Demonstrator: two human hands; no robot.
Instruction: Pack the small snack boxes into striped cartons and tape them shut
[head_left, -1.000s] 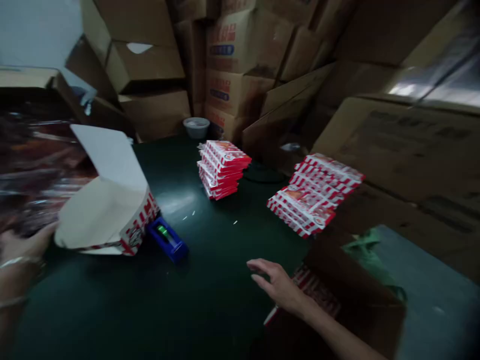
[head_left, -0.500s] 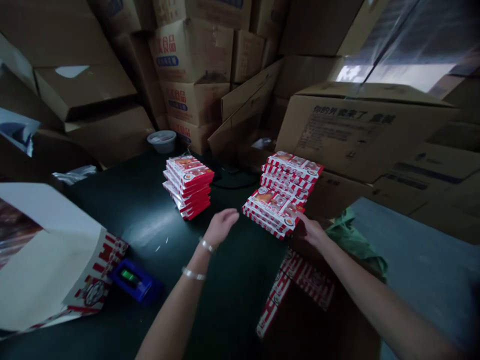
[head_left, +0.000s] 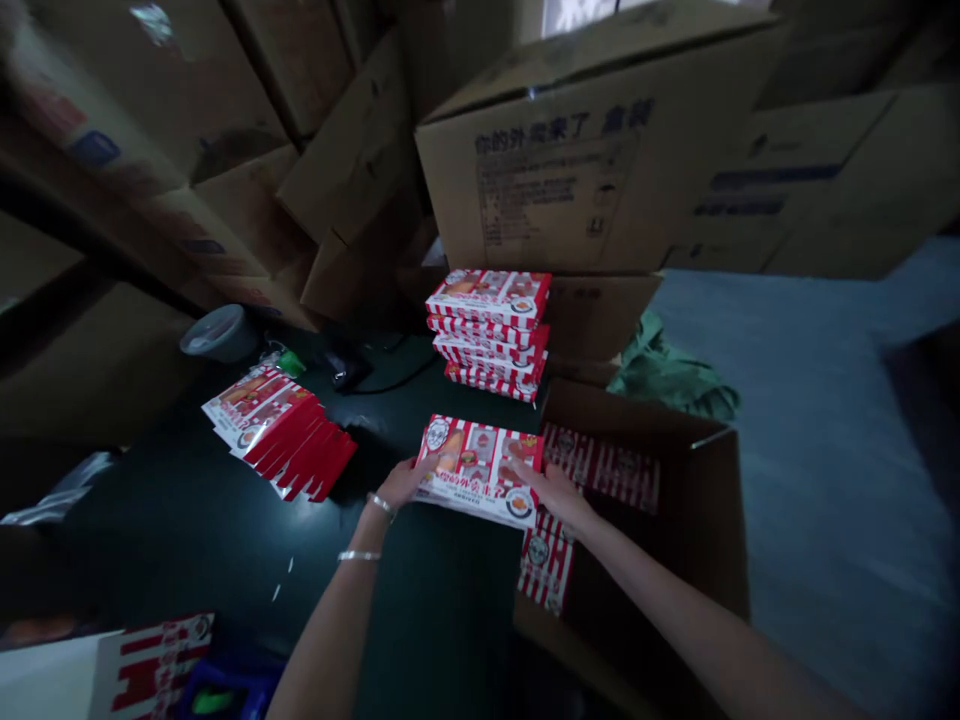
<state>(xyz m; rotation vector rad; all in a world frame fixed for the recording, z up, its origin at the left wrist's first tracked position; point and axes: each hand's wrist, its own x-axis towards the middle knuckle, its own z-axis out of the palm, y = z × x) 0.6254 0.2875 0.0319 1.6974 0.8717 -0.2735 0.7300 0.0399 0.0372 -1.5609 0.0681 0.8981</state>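
Observation:
My left hand [head_left: 403, 482] and my right hand [head_left: 551, 493] grip the two ends of a flat red-and-white printed food carton [head_left: 478, 470], holding it low over the dark green table [head_left: 442, 560]. Ahead of it stands a squared stack of the same cartons [head_left: 487, 333]. A looser, fanned pile of them [head_left: 279, 432] lies to the left. To the right, an open cardboard box [head_left: 645, 510] holds red-and-white striped cartons [head_left: 546, 560], and its near part is in shadow.
A large printed cardboard carton [head_left: 570, 170] stands behind the stack, among other stacked cartons. A green cloth [head_left: 667, 375] lies beyond the open box, with grey floor [head_left: 810, 420] to the right. A white-and-red paper piece [head_left: 154, 665] and a blue tape dispenser [head_left: 225, 690] sit at the bottom left.
My view has swung right. Both hands have moved from apart and empty to gripping a carton. The white-and-red paper piece now sits lower in view.

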